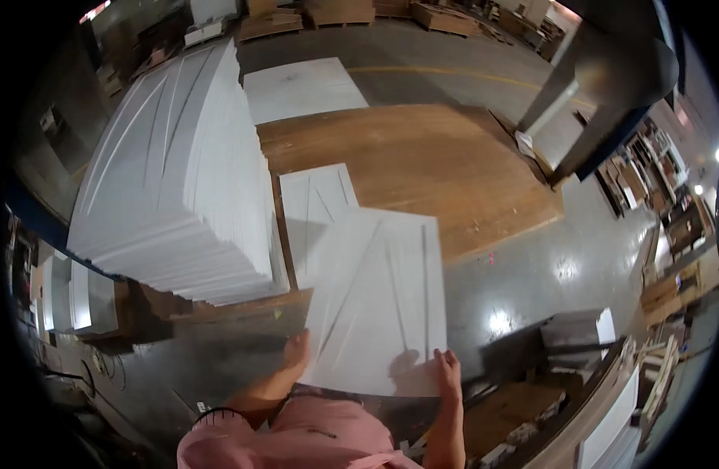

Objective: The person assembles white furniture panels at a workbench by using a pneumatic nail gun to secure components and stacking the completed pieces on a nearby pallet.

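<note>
A white panel [375, 305] with slanting grooves is held out in front of my body, its near edge close to my waist. My left hand [297, 353] grips its left edge near the lower corner. On the opposite edge my right hand [448, 370] is closed, with the thumb over the face of the panel. Beyond it, a similar white panel [301, 205] lies flat on the brown board, partly covered by the one I hold. To the left rises a tall stack of white grooved panels [230, 187].
A large brown board [406, 156] lies low on the floor ahead, with a white sheet [305, 87] past it. A column [563, 109] stands at the far right. Near right is a container of scraps [524, 406]. Cut wood pieces [660, 375] lean along the right side.
</note>
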### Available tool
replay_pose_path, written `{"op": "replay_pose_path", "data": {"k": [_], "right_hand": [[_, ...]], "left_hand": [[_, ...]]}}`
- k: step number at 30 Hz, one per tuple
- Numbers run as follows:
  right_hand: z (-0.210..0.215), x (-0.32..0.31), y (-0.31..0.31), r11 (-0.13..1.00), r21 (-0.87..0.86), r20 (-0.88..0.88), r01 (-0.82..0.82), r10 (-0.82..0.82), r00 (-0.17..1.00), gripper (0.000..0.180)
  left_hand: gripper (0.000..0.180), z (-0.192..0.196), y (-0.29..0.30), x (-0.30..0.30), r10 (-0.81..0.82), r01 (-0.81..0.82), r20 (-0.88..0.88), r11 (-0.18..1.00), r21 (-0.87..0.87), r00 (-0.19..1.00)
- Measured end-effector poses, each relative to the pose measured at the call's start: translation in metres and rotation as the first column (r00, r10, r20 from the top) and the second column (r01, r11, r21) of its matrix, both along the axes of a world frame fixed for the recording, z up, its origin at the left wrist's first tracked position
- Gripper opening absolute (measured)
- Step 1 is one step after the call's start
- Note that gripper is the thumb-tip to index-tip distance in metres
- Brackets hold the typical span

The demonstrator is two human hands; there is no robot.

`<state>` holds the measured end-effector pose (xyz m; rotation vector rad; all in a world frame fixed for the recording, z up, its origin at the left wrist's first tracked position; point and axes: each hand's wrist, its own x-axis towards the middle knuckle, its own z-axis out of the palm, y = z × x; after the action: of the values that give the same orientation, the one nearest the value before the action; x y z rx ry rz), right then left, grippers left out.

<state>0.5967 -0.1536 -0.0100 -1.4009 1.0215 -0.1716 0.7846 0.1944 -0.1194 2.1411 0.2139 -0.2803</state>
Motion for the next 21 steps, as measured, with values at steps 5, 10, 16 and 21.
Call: {"op": "replay_pose_path", "data": {"k": [5,10,16,21], "right_hand": [[-0.127,0.172,-0.043,0.889,-0.261,-0.323,-0.377,0.288,0.902,0.049],[-0.181,0.336,-0.060,0.860,-0.103,-0.476,-0.499,0.398,0.784,0.058],[-0.255,0.420,-0.098,0.814,-0.223,-0.446,-0.537,0.405,0.798,0.064],[-0.237,0.493,-0.081,0.854,-0.210,-0.327,-0.476,0.397,0.857,0.063]], "left_hand": [[0.068,-0.026,0.012,0.111,0.184,-0.141,-0.321,0.978,0.152,0.929],[0.060,-0.129,0.030,0.190,0.040,0.059,-0.397,0.970,0.235,0.917],[0.059,-0.090,-0.017,0.267,-0.275,0.438,-0.385,0.781,0.445,0.881],[0.067,-0.087,-0.052,0.316,0.266,-0.237,-0.286,0.962,0.132,0.920]]}}
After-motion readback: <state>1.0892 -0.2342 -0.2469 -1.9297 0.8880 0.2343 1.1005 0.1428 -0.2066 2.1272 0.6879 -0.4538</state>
